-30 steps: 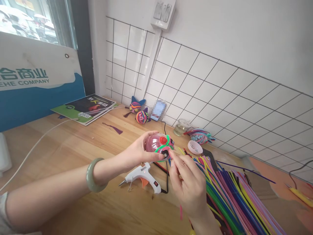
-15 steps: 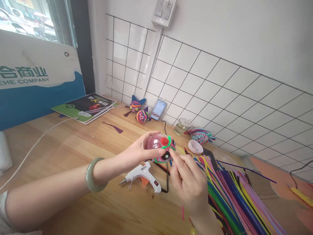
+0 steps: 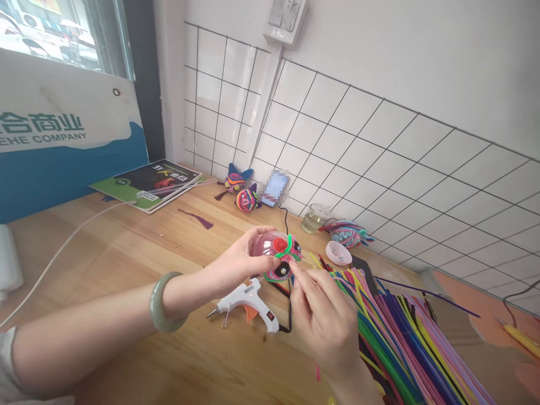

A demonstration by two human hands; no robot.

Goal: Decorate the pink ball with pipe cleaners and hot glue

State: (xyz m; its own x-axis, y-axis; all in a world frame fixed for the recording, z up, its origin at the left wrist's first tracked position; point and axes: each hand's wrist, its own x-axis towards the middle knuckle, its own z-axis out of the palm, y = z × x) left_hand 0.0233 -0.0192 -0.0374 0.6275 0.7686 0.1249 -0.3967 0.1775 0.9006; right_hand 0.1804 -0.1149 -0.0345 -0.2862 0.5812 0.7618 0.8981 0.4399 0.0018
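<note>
since the left hand (image 3: 242, 261) has its thumb and fingers wrapped around the clear pinkish ball (image 3: 264, 246), the decorated end faces the right hand (image 3: 327, 315), which probably makes the small details easier to reach. the ball is up above the wooden table (image 3: 169, 360), and the left thumb sits close to the black eye (image 3: 283, 271), i'd guess to steady that side. there's a red spiral (image 3: 279, 244) next to the green fuzzy strip (image 3: 290, 244) too. the right fingers are curled in, thumb and index tips near each other at the ball's edge, but i can't tell if they're pinching anything or just pressing.

the white glue gun (image 3: 248, 298) is below the ball, nozzle pointing away from the right hand, with a little wire stand (image 3: 226, 316) by the front, likely to prop the tip off the wood. the pipe cleaners (image 3: 396, 332) are bunched beside the right hand, seems like an easy-grab spot. the pink bowl (image 3: 338, 253) is just past them, near the glass jar (image 3: 314, 218), handy for small bits imo.
</note>
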